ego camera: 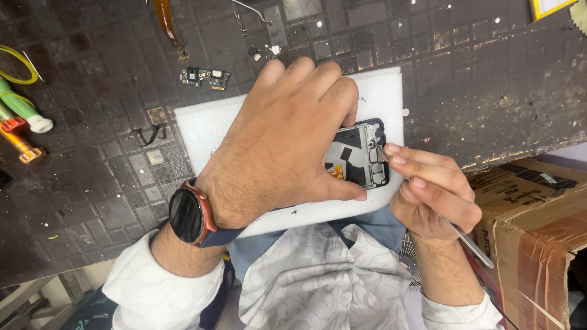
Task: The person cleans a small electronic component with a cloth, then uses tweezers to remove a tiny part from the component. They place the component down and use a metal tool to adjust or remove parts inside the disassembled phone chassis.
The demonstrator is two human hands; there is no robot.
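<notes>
I'm pressing my left hand (pixel 287 131) flat over the phone (pixel 361 156) on the white pad (pixel 202 125); my right hand (pixel 431 192), just beside it, is pinching tweezers (pixel 455 232) at the phone's near edge.

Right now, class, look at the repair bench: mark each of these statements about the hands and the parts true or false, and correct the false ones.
1. The left hand lies over the opened phone and holds it down. True.
2. The right hand holds a screwdriver with a thick green handle. False: it holds thin metal tweezers, their tip at the phone's upper edge.
3. The phone rests on a white foam pad. True.
4. A watch sits on the right wrist. False: it is on the left wrist.
5. A small circuit board lies on the dark mat beyond the pad. True.
</notes>
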